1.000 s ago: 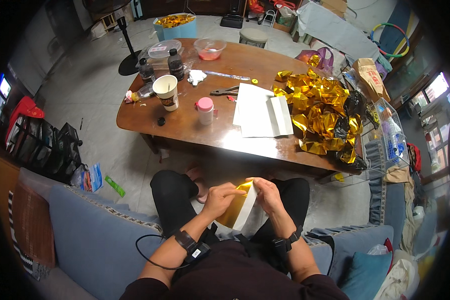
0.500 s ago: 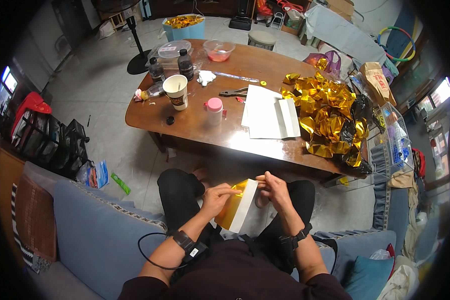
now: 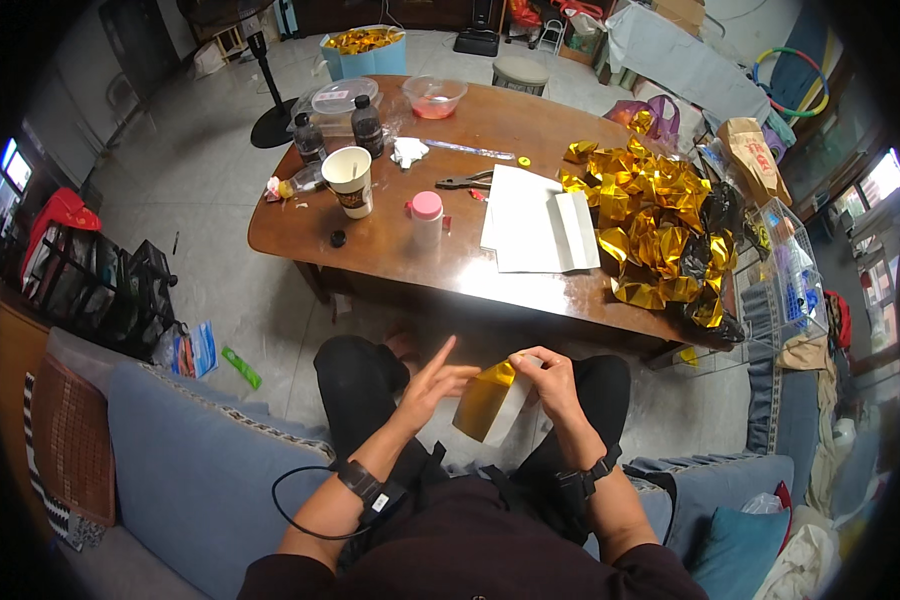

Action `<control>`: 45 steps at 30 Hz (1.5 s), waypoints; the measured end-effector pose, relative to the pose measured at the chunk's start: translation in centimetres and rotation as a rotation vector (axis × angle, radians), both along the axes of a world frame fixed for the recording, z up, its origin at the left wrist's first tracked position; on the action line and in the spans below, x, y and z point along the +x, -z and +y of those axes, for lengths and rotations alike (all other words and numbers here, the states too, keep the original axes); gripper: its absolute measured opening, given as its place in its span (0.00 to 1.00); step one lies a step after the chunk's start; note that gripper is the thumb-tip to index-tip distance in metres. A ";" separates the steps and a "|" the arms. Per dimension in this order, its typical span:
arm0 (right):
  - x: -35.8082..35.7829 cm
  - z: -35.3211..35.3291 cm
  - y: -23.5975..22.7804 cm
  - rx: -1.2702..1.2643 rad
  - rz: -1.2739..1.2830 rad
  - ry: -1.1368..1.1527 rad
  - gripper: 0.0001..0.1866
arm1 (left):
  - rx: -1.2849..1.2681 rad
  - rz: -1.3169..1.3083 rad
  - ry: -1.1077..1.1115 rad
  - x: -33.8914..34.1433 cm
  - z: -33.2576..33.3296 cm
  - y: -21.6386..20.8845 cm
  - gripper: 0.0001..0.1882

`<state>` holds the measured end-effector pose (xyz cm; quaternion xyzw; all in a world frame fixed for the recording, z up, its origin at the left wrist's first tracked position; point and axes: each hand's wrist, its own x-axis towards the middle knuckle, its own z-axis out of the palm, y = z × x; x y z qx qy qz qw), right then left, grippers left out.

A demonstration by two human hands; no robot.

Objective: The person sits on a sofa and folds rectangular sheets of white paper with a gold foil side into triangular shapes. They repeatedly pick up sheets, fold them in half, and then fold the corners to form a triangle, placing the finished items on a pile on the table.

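Over my lap, a sheet of gold foil paper (image 3: 485,404) with a white back hangs from my right hand (image 3: 552,382). Thumb and fingers of that hand pinch its upper corner, where the gold side shows a fold. My left hand (image 3: 434,386) is open beside it, fingers spread, the fingertips close to the sheet's left edge; whether they touch it I cannot tell. On the wooden table (image 3: 400,240) ahead lie a stack of white-backed sheets (image 3: 535,225) and, right of it, a heap of folded gold foil pieces (image 3: 660,220).
A paper cup (image 3: 350,185), two dark bottles (image 3: 367,128), a pink-lidded jar (image 3: 427,220), pliers (image 3: 462,182) and a plastic bowl (image 3: 435,100) stand or lie on the table. Behind it is a blue bag (image 3: 365,62) of gold pieces. Blue sofa cushions (image 3: 210,430) flank me.
My left hand has let go of the sheet and moved slightly away, its fingers spreading. My right hand has taken the top corner, and the sheet has shifted right and turned.
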<state>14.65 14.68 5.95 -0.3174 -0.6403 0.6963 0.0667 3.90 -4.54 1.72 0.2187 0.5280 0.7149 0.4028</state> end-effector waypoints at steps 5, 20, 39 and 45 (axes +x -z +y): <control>0.0 -2.0 0.2 0.256 -0.002 -0.082 0.09 | -0.151 0.309 0.032 -0.1 3.4 -0.7 0.21; -0.3 -0.8 0.5 0.179 0.029 -0.167 0.12 | -0.119 0.185 0.135 0.2 1.5 -1.8 0.25; -0.8 4.9 1.1 -0.207 0.064 -0.046 0.14 | -0.145 0.137 0.312 2.3 -2.9 -2.6 0.45; -2.9 2.3 -0.8 -0.235 0.028 -0.420 0.17 | 0.042 0.953 0.393 0.6 0.5 -3.3 0.25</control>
